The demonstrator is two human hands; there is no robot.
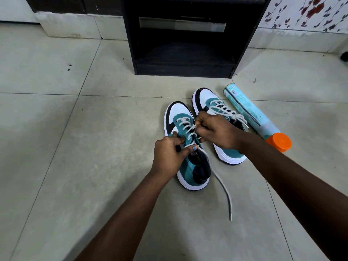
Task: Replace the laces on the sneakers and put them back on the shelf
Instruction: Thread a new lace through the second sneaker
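Floor (56, 129) of pale grey tiles carries everything in view. Black shelf unit (185, 40) stands at the far side against the wall, its lower compartment open toward the camera; nothing can be made out in that compartment (interior is dark). Floral-patterned wall panel (305, 12) sits to the right of the unit.

Spray can (252, 114), pale teal with an orange cap (279, 142), lies on its side on the tiles just beside the right sneaker (211, 99), cap end toward the person. It does not block the path between the shoes and the shelf opening.

Both sneakers (teal, white and black, white soles) stand upright side by side, toes pointing at the shelf, near its base but apart from it. Right sneaker is laced through, its lace ends lying loose over the outer side.

Left sneaker (180, 113) is partly laced. Left hand (169, 155) grips its upper at the eyelet row, thumb and fingers curled round the edge beside the tongue. Right hand (214, 129) reaches across the right sneaker, fingers bunched and pinching the white lace (188, 129) at the eyelets. One free lace end (224, 187) trails from the collar onto the tiles toward the person.
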